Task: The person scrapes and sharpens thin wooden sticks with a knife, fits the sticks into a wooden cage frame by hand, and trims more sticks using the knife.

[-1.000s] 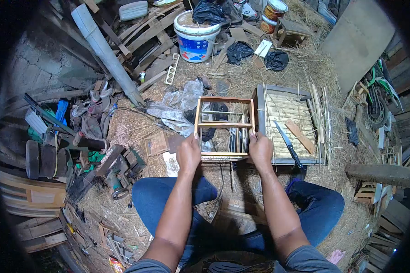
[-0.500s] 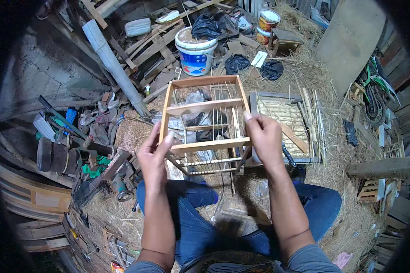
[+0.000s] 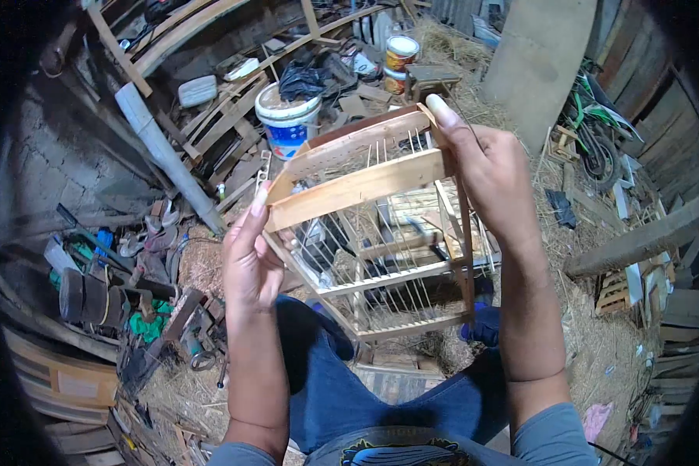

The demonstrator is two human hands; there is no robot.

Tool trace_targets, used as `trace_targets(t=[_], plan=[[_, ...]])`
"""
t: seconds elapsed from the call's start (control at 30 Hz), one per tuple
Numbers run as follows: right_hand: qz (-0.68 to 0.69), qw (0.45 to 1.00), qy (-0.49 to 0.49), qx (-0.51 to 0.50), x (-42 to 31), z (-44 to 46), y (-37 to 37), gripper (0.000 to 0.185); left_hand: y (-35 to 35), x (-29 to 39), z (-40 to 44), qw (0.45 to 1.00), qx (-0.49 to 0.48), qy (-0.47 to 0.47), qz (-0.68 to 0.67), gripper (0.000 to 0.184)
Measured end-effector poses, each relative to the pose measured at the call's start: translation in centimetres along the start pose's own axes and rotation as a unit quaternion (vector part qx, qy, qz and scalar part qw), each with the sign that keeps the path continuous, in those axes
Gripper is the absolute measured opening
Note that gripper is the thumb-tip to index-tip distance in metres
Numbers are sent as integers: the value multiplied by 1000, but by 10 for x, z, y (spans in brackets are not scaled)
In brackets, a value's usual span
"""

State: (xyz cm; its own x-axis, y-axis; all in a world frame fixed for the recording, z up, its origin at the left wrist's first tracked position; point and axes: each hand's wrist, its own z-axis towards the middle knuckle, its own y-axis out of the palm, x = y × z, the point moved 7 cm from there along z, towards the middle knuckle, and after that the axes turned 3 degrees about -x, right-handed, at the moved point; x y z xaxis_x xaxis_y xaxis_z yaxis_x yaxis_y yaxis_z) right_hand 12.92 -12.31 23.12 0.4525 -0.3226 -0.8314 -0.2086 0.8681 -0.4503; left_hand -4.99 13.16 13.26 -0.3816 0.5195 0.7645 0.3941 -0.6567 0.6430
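Left hand [image 3: 255, 260] at centre left of the picture, thumb pressed on top of the near corner of a wooden cage [image 3: 357, 189], fingers curled beneath. Right hand [image 3: 495, 175], higher and right of centre, wrapped around the opposite side, thumb along the top edge, fingertips hidden. Both hands holding the cage, with no tool visible in either.

Cage at the very middle of the picture, up in the air above a pair of legs in blue jeans [image 3: 307, 388]. Flat pale rails at the top, rows of thin sticks below (some loose-looking, though impossible to tell from here whether fixed at both ends).

Just changed since half a second ago: right side swung up above the left, whole cage tipped, lower rows of sticks turned into fuller view. In judgement, a turning of the piece in the hands, with rails and joints now easier to look over than when more level.

Behind the bars, partly hidden, a slatted panel [image 3: 415, 202] on the floor. At upper left, a leaning grey pole [image 3: 169, 155] and, nearer top centre, a blue-and-white bucket [image 3: 290, 140]. At upper right, part of a green motorbike [image 3: 598, 151].
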Motion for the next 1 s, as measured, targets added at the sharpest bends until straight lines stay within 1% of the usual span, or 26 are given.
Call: trace_targets(t=[0.07, 0.1, 0.2, 0.23, 0.27, 0.33, 0.37, 0.4, 0.43, 0.47, 0.5, 0.53, 0.57, 0.6, 0.67, 0.73, 0.77, 0.8, 0.87, 0.9, 0.93, 1.0], plan=[[-63, 998, 18, -26, 15, 7, -9, 60, 6, -24, 8, 998, -25, -49, -5, 49], [-106, 994, 11, -24, 22, 12, -14, 62, 12, -34, 10, 998, 15, -56, -11, 46], [-99, 994, 33, -15, 57, 26, -22, 64, 21, -59, 21, 997, 16, -76, -27, 44], [-100, 993, 55, -35, 63, 30, -26, 63, 25, -61, 26, 997, 1, -79, -19, 43], [-97, 993, 56, -32, 68, 33, -27, 63, 30, -63, 30, 997, -1, -79, -15, 43], [-71, 996, 56, 11, 80, 41, -31, 72, 41, -67, 34, 994, 14, -87, 57, 47], [-67, 996, 58, 14, 85, 46, -31, 72, 45, -65, 36, 990, 9, -84, 115, 48], [-67, 996, 55, 3, 91, 51, -30, 68, 47, -66, 40, 989, 6, -85, 119, 48], [-67, 996, 54, -9, 97, 53, -28, 64, 43, -62, 47, 966, 15, -61, 251, 50], [-64, 996, 57, -5, 104, 53, -26, 64, 37, -59, 54, 925, 24, -35, 377, 53], [-84, 996, 35, 1, 105, 53, -21, 61, 44, -57, 60, 893, -5, 37, 449, 55], [-104, 994, 13, 7, 104, 54, -18, 58, 53, -55, 64, 849, -22, 112, 516, 57], [-112, 993, 23, 15, 106, 54, -16, 58, 47, -65, 63, 873, -8, 69, 482, 55], [-110, 993, 28, 14, 108, 54, -12, 58, 57, -68, 56, 895, 8, 24, 445, 53], [-74, 994, 74, 15, 116, 58, -10, 58, 62, -70, 59, 901, 22, 19, 432, 52], [-63, 995, 73, 12, 117, 58, -9, 58, 57, -71, 66, 865, 29, 51, 498, 52], [-63, 996, 69, 12, 117, 59, -9, 57, 40, -74, 78, 853, 5, 100, 512, 54], [-63, 996, 67, 12, 118, 59, -9, 56, 35, -74, 84, 853, 3, 99, 513, 54], [-68, 995, 73, 7, 118, 58, -11, 55, 34, -66, 84, 794, -14, 202, 573, 59], [-71, 995, 75, 1, 118, 57, -12, 54, 40, -57, 79, 765, 20, 200, 612, 66], [-72, 995, 76, 2, 118, 56, -12, 54, 39, -56, 81, 766, 19, 200, 611, 66], [-80, 995, 62, 13, 115, 55, -12, 51, 38, -58, 87, 798, -11, 143, 585, 70]])
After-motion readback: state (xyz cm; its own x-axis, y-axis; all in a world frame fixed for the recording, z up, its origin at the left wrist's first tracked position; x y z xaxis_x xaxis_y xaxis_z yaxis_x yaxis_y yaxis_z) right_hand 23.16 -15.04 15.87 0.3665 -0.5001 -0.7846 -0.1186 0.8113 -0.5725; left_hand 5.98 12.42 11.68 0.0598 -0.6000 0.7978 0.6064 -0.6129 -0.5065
